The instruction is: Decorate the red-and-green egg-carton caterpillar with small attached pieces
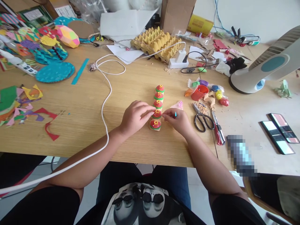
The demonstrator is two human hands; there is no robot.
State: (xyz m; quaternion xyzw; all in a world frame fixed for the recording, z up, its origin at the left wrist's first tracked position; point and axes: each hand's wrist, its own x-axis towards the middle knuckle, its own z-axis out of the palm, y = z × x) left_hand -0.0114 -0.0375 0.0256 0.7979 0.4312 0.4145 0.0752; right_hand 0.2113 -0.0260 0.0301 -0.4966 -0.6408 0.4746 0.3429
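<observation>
A row of several small domed cups (pixel 155 124) stands on the wooden table, pointing away from me. Each has a red top, a green band and yellow loop-shaped trim over a tan base. My left hand (pixel 138 116) reaches in from the left, thumb and fingertips closed at the side of the second-nearest dome. From the other side, my right hand (pixel 180 121) pinches close to that same dome. A small turquoise tip (pixel 175 114) sticks up between its fingers; the rest of what it holds is hidden.
Scissors (pixel 203 120), a utility knife (pixel 218 129) and a red cup (pixel 199 92) with coloured clay lie right. A white cable (pixel 103 109) crosses over my left forearm. Behind are a yellow egg tray (pixel 157 43) and power strip (pixel 178 63); paper scraps (pixel 23 106) lie left.
</observation>
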